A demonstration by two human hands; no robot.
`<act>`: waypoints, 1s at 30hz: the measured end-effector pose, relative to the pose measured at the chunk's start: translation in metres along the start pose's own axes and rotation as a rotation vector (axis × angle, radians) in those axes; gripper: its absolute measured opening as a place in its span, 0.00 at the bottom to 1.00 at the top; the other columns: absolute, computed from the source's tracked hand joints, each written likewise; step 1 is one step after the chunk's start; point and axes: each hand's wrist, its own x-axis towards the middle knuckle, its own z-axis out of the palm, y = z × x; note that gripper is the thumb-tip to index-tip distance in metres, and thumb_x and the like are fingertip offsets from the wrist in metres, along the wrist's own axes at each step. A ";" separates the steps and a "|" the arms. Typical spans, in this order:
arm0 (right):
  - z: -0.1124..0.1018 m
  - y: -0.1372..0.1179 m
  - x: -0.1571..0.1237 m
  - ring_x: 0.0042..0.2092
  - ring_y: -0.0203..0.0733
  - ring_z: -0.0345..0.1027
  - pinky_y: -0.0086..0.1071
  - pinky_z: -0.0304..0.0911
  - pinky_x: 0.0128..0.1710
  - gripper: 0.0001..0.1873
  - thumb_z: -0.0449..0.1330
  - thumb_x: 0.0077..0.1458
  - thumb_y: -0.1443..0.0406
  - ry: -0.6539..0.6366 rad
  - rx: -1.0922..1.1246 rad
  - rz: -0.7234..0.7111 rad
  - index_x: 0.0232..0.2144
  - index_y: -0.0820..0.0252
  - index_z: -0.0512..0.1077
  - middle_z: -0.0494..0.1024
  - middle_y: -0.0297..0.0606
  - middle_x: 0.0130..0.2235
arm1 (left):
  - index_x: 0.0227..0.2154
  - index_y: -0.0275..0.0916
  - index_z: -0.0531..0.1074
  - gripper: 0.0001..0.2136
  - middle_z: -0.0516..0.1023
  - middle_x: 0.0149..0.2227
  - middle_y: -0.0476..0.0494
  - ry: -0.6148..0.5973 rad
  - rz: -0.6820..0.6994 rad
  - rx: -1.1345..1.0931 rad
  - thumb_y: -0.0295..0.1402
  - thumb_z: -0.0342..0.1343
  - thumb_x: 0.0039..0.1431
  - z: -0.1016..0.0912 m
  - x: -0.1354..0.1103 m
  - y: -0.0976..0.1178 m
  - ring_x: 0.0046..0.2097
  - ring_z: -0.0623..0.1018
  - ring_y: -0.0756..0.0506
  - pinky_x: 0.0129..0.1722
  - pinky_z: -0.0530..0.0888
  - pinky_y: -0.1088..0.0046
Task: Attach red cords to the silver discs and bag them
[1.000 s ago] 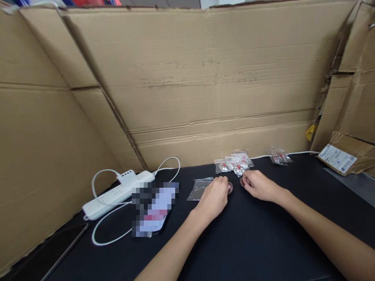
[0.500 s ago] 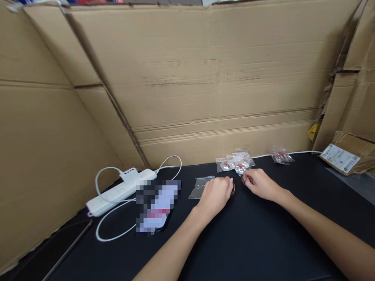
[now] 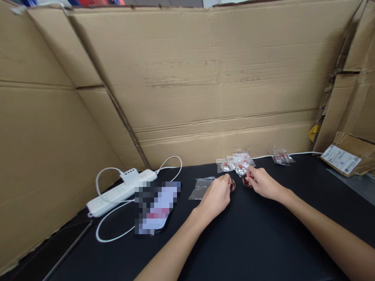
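My left hand [image 3: 217,194] is closed, its fingers pinching a small round metal disc [image 3: 233,185] with a red middle, close to the black tabletop. Slightly to the right, my right hand [image 3: 262,183] pinches a similar shiny disc [image 3: 245,181] with red at its centre. The fingers partly cover both discs, which are apart from each other. Beside my left hand lies a flat clear plastic bag [image 3: 199,189]. Just beyond my hands is a pile of clear bags [image 3: 240,159] holding shiny discs with red parts.
More bagged discs [image 3: 281,157] lie farther right. A white power strip [image 3: 120,191] with looping cables and a blurred-out pale item [image 3: 162,207] are on the left. Cardboard walls [image 3: 205,78] surround the black table [image 3: 234,242]. A labelled carton [image 3: 345,156] sits at the right.
Both discs now show more of their red middles between my fingers. My right hand has shifted very slightly right; my left fingers have moved a little left.
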 end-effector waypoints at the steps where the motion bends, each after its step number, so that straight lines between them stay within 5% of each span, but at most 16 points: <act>1: 0.000 0.000 0.000 0.27 0.37 0.67 0.28 0.58 0.28 0.05 0.52 0.57 0.70 0.001 0.002 0.001 0.30 0.57 0.63 0.75 0.36 0.27 | 0.28 0.39 0.63 0.09 0.73 0.32 0.42 -0.004 0.018 -0.001 0.24 0.41 0.61 0.000 0.000 0.000 0.34 0.73 0.45 0.37 0.68 0.69; 8: -0.004 -0.010 0.001 0.33 0.40 0.71 0.30 0.62 0.36 0.16 0.48 0.52 0.77 -0.098 -0.072 -0.138 0.27 0.59 0.72 0.78 0.37 0.29 | 0.28 0.38 0.69 0.10 0.74 0.31 0.43 -0.019 0.028 0.030 0.22 0.44 0.57 -0.001 0.001 0.002 0.35 0.74 0.45 0.38 0.67 0.68; 15: -0.001 -0.006 0.001 0.39 0.43 0.74 0.31 0.63 0.42 0.16 0.49 0.54 0.76 -0.068 -0.123 -0.119 0.34 0.60 0.76 0.80 0.41 0.35 | 0.29 0.38 0.70 0.10 0.73 0.30 0.44 -0.027 -0.011 0.076 0.21 0.45 0.56 0.000 0.001 0.000 0.34 0.74 0.45 0.38 0.67 0.69; 21: -0.001 -0.016 0.000 0.35 0.39 0.71 0.30 0.62 0.37 0.13 0.49 0.57 0.73 0.027 -0.100 -0.101 0.36 0.60 0.73 0.78 0.39 0.34 | 0.36 0.39 0.72 0.10 0.73 0.33 0.43 0.025 0.042 0.016 0.23 0.45 0.59 -0.002 0.002 0.006 0.38 0.74 0.44 0.39 0.68 0.69; 30: 0.001 -0.027 -0.005 0.27 0.33 0.64 0.25 0.59 0.28 0.07 0.55 0.48 0.74 -0.094 -0.012 -0.155 0.30 0.59 0.67 0.72 0.31 0.27 | 0.34 0.39 0.70 0.05 0.72 0.32 0.46 -0.017 0.098 -0.064 0.26 0.52 0.55 -0.002 0.000 0.012 0.37 0.71 0.44 0.36 0.68 0.69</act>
